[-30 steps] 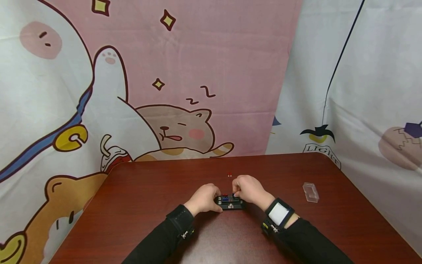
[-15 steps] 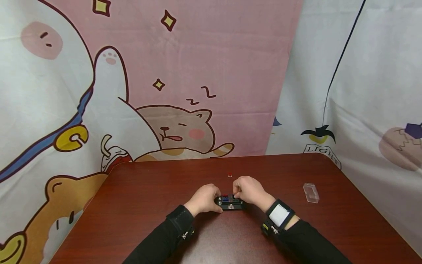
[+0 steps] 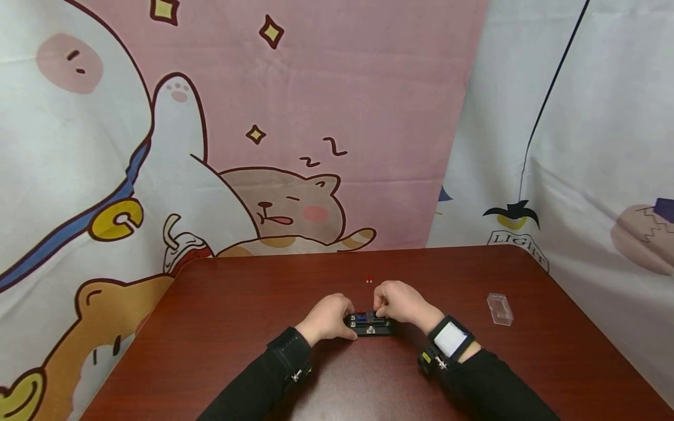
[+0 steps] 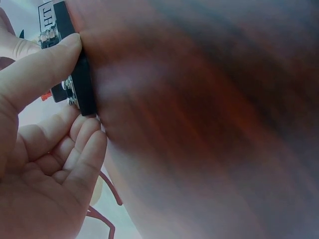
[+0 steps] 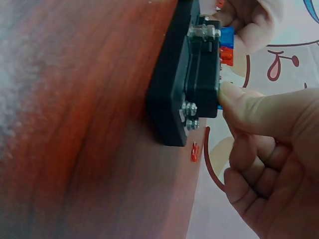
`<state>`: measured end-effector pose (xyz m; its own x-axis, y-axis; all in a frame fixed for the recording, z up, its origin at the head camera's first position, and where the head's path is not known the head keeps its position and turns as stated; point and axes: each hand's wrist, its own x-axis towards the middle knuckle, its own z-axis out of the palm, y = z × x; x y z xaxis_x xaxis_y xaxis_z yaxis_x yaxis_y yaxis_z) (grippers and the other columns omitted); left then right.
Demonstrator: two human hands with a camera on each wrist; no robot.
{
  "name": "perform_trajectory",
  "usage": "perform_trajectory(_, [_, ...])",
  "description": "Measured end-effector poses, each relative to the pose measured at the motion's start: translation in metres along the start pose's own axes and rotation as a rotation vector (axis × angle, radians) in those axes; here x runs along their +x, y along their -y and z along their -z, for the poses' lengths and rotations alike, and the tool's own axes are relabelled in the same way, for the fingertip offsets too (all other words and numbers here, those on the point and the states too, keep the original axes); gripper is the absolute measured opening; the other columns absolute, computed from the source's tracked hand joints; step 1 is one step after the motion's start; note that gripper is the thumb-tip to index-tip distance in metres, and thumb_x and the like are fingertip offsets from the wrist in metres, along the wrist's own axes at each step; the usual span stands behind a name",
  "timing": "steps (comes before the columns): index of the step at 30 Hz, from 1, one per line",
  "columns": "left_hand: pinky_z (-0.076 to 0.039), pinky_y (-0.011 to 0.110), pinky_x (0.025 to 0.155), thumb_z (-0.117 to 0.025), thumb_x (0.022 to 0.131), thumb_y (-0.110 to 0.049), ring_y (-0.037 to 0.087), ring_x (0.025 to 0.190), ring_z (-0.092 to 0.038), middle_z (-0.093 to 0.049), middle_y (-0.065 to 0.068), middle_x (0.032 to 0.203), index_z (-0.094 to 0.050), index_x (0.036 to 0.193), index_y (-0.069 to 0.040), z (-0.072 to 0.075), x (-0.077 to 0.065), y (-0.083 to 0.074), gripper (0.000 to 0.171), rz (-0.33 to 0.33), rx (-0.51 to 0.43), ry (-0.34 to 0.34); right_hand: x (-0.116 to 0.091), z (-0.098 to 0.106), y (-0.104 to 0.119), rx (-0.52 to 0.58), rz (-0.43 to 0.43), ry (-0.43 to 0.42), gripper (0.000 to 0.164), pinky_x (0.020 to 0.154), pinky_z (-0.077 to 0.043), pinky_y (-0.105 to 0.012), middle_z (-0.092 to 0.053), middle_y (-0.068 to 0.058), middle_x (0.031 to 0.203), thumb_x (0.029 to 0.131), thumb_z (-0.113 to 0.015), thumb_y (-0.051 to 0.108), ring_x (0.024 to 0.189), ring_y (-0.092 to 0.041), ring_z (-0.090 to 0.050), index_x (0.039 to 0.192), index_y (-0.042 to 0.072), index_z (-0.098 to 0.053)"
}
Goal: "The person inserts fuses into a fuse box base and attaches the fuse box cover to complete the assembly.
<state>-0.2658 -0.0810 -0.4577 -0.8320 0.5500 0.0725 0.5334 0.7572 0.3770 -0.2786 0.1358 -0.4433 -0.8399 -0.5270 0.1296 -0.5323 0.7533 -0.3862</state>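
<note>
A black fuse block (image 3: 371, 331) with metal terminal screws sits on the table, carrying red (image 5: 227, 56) and blue (image 5: 227, 37) blade fuses on top. My left hand (image 3: 327, 318) holds its left end, thumb on the near side and fingers beyond. At the right end, my right hand (image 3: 404, 303) has thumb and index finger pinched together close against the block's top. A sliver of blue shows under that right thumb (image 5: 239, 102); the rest of the small fuse is hidden by the fingers. Behind the block lies a loose red blade fuse (image 3: 369, 279).
A clear plastic cover (image 3: 499, 309) lies on the reddish-brown table (image 3: 253, 292), off to the right. A printed cartoon cloth (image 3: 389, 128) hangs behind the table's back edge. Each wrist wears a strapped camera.
Both hands keep their places on the block, the right fingertips staying at its top. The whole head view has shifted a little.
</note>
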Motion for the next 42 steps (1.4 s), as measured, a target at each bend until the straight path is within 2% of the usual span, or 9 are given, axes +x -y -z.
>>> perform_trajectory(4, [-0.046,0.027,0.071,-0.093,0.063,-0.033,0.008,0.074,-0.052,-0.058,-0.005,0.083,-0.072,0.091,-0.01,-0.001,0.001,0.0,0.042,0.0,0.007,0.001,0.003,0.004,-0.006,0.039,0.031,0.051,0.022,0.06,-0.044,-0.028,-0.053,0.014,0.07,0.078,-0.084,0.017,0.064,-0.005,-0.049,0.073,0.023,-0.064])
perform_trajectory(9, [-0.046,0.027,0.07,-0.093,0.063,-0.034,0.008,0.074,-0.052,-0.058,-0.005,0.082,-0.072,0.091,-0.01,-0.002,0.001,0.001,0.042,0.003,0.011,0.005,0.011,0.009,-0.013,0.096,0.047,0.022,0.016,0.059,-0.044,-0.028,-0.055,0.013,0.067,0.082,-0.082,0.019,0.063,-0.007,-0.049,0.078,0.022,-0.067])
perform_trajectory(14, [-0.046,0.027,0.071,-0.093,0.064,-0.034,0.008,0.074,-0.052,-0.058,-0.004,0.082,-0.072,0.091,-0.01,-0.001,0.0,0.001,0.042,0.008,0.01,0.008,0.024,0.01,-0.017,0.038,-0.046,-0.043,0.014,0.062,-0.044,-0.03,-0.058,0.012,0.068,0.085,-0.08,0.019,0.064,-0.009,-0.049,0.077,0.021,-0.067])
perform_trajectory(18, [-0.047,0.027,0.072,-0.093,0.064,-0.034,0.008,0.075,-0.052,-0.058,-0.004,0.083,-0.072,0.093,-0.009,-0.001,0.0,0.001,0.043,0.016,0.006,0.013,0.035,0.008,-0.021,-0.029,-0.124,-0.053,0.014,0.062,-0.045,-0.032,-0.06,0.011,0.07,0.085,-0.079,0.02,0.065,-0.01,-0.05,0.077,0.02,-0.068])
perform_trajectory(28, [-0.048,0.028,0.073,-0.093,0.064,-0.034,0.009,0.076,-0.053,-0.059,-0.004,0.084,-0.072,0.094,-0.009,-0.001,0.0,0.001,0.044,0.025,0.007,0.016,0.054,0.003,-0.034,-0.122,-0.203,-0.045,0.012,0.066,-0.049,-0.034,-0.062,0.008,0.073,0.086,-0.078,0.021,0.067,-0.013,-0.053,0.078,0.019,-0.069])
perform_trajectory(32, [-0.048,0.028,0.074,-0.093,0.064,-0.035,0.009,0.076,-0.053,-0.058,-0.005,0.084,-0.072,0.095,-0.009,-0.001,0.001,0.001,0.045,0.024,0.015,0.015,0.06,0.005,-0.035,-0.146,-0.214,-0.01,0.012,0.067,-0.049,-0.035,-0.061,0.006,0.074,0.086,-0.078,0.021,0.069,-0.015,-0.053,0.078,0.019,-0.069])
perform_trajectory(42, [-0.047,0.028,0.073,-0.093,0.064,-0.034,0.009,0.075,-0.052,-0.057,-0.005,0.083,-0.072,0.094,-0.009,0.001,0.001,0.001,0.044,0.014,0.009,0.008,0.076,0.006,-0.038,-0.218,-0.164,0.026,0.011,0.068,-0.051,-0.035,-0.064,0.006,0.075,0.086,-0.078,0.019,0.07,-0.013,-0.055,0.078,0.017,-0.07])
